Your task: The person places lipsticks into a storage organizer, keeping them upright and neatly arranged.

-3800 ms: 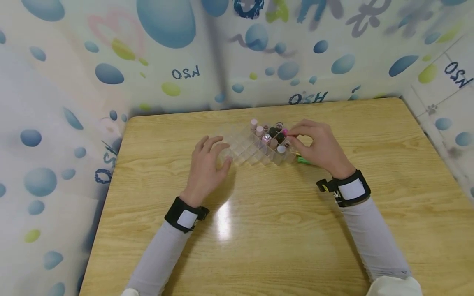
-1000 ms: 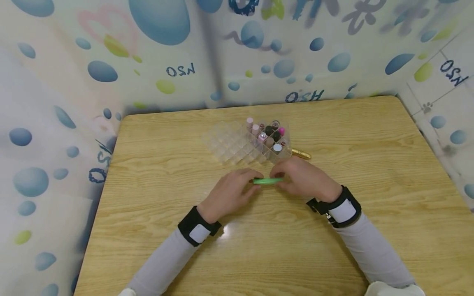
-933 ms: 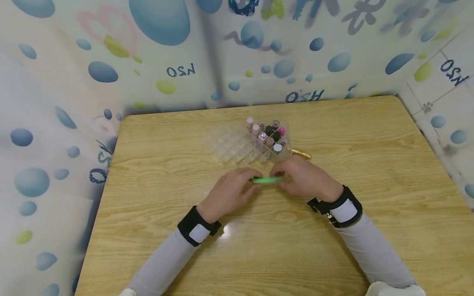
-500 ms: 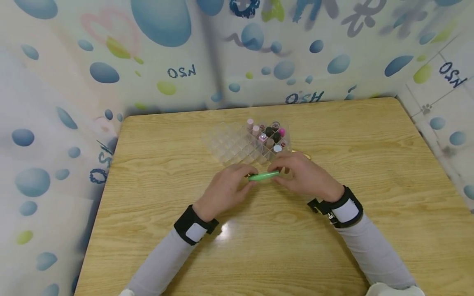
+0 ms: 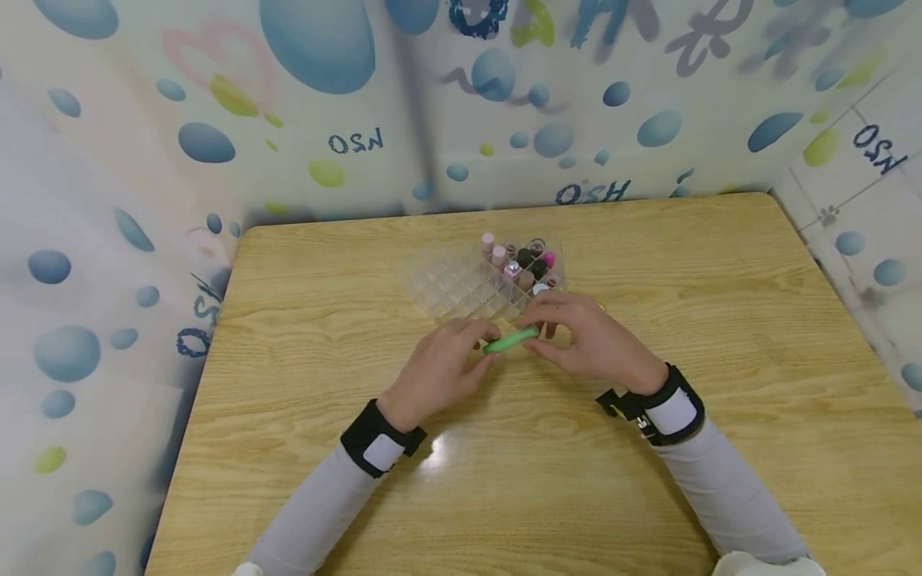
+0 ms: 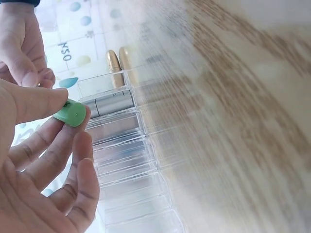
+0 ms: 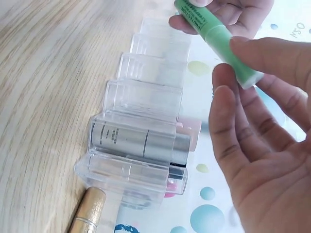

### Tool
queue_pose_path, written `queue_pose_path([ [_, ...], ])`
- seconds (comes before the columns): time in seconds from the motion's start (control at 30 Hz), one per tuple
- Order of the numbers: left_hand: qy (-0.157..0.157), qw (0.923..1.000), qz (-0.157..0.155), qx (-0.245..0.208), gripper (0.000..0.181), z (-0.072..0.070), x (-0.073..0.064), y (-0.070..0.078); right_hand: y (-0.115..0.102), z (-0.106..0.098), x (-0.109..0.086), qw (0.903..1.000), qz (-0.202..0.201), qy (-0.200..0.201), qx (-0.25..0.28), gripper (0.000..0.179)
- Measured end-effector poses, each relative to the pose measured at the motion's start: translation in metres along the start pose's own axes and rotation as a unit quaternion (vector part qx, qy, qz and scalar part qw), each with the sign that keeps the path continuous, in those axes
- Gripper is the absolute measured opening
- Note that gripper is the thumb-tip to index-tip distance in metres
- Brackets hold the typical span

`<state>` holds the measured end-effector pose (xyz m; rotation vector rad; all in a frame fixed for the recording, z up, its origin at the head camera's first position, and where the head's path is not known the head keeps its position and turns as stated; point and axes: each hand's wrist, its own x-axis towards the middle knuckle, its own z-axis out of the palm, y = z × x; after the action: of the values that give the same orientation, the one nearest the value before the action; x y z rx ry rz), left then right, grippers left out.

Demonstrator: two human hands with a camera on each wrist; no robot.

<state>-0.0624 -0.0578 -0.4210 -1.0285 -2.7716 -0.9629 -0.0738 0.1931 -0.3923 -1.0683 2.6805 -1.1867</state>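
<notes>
In front of the clear organizer, both hands hold a green lip balm tube (image 5: 511,340) slightly above the table. My left hand (image 5: 439,372) pinches its darker, printed end between thumb and fingers. Opposite it, the right hand (image 5: 594,340) pinches the paler end, seen close in the right wrist view with thumb and forefinger on the lip balm (image 7: 221,43). The tube slants, its right end farther from me. Part of the organizer (image 5: 454,280) is hidden behind the right fingers. Its right-hand compartments hold several upright lipsticks and tubes, one with a pink top (image 5: 549,259).
A gold tube (image 7: 90,211) lies on the table against the organizer's right end, mostly hidden behind the right hand in the head view. A silver tube (image 7: 141,141) stands in a near compartment. The wooden table (image 5: 504,480) meets a patterned wall (image 5: 461,120) at the back.
Earlier the right hand was at the pink-topped item in the organizer and the left beside its left end. Since then both took the green lip balm, now lifted and turned to a slant.
</notes>
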Motion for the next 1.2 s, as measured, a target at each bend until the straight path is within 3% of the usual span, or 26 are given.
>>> queue_pose_path([
  [0.3, 0.0, 1.0, 0.005, 0.002, 0.02, 0.0, 0.0, 0.0, -0.007, 0.007, 0.002, 0.9982, -0.041, 0.041, 0.018, 0.031],
  [0.57, -0.004, 1.0, 0.003, 0.004, 0.019, -0.001, 0.0, 0.001, -0.008, 0.014, 0.005, 0.9937, -0.081, 0.074, 0.023, 0.027],
  [1.03, 0.015, 0.9995, 0.028, 0.007, 0.018, 0.001, 0.0, 0.003, -0.015, 0.011, 0.002, 0.9907, -0.095, 0.093, 0.027, 0.016],
  [1.2, 0.012, 0.9997, 0.011, 0.016, 0.021, -0.002, 0.001, 0.0, -0.016, 0.006, 0.002, 0.9882, -0.099, 0.113, 0.028, 0.014],
])
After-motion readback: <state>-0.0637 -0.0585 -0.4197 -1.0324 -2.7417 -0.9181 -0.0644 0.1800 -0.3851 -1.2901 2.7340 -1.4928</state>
